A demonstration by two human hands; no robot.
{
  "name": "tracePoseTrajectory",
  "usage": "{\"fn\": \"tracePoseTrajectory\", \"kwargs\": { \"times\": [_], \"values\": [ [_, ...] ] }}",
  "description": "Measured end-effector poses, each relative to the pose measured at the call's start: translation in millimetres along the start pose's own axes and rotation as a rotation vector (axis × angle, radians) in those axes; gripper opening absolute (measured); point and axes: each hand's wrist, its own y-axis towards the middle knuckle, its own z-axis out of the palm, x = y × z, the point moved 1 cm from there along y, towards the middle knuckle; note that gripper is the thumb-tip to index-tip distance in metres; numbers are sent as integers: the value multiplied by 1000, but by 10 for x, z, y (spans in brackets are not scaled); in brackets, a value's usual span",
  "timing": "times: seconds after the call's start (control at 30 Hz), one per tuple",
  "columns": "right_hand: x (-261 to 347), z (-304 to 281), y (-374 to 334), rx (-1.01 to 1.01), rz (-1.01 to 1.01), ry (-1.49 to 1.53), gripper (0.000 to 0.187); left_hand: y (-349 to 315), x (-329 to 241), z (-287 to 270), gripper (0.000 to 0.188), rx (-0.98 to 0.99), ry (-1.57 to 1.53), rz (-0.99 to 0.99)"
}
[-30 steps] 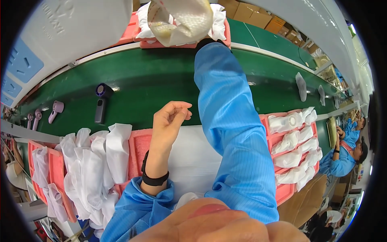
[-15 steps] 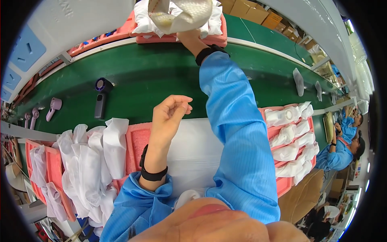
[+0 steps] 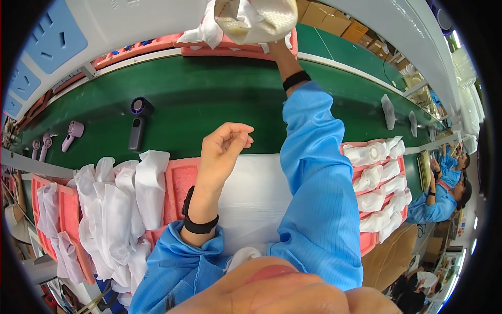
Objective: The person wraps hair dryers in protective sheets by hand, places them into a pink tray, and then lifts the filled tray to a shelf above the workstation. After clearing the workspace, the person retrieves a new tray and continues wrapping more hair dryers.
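My left hand [image 3: 222, 154] hovers over the near edge of the green work surface, fingers loosely curled and thumb apart from the forefinger, nothing between them. My right arm stretches far forward to a pink foam tray [image 3: 235, 51] with white-wrapped pieces [image 3: 209, 30]. A pale woven item [image 3: 256, 23], its kind unclear, hangs in front of my right hand [image 3: 280, 48] and hides its fingers. Below my left hand lies a white sheet [image 3: 251, 196]. A dark handheld fan [image 3: 137, 131] lies on the green surface to the left.
White-wrapped pieces [image 3: 115, 214] crowd pink trays at left. Another pink tray [image 3: 368, 240] at right holds several more. Small pink fans [image 3: 73, 135] lie far left, clear bags [image 3: 388, 111] far right. A blue-socketed power strip [image 3: 55, 39] sits upper left; co-workers [image 3: 439, 196] work at right.
My right hand has shifted to the right along the far tray. Less white wrapping shows in that tray. My left hand keeps nearly the same place and pose.
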Motion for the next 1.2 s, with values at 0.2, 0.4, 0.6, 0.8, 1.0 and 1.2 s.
{"fn": "tracePoseTrajectory", "kwargs": {
  "times": [0.2, 0.4, 0.6, 0.8, 1.0, 1.2],
  "values": [
    [99, 114, 278, 110, 182, -281, 39, -4, 125, -13, 13, 23, -33, -32],
    [453, 364, 161, 160, 212, -96, 39, 42, 107, -38, 14, 18, 9, -34],
    [203, 303, 95, -91, 13, -55, 40, 15, 71, 43, 15, 58, 11, -8],
    [21, -695, -484, 111, 153, 43, 47, -27, 9, 230, 14, 20, 68, 20],
    [-651, -2546, -1694, -69, 194, -236, 41, -195, -30, 578, 17, 24, 113, 36],
    [-964, -4446, -3132, -529, 371, 104, 44, -291, 19, 846, 20, 78, 182, 49]
  ]
}}
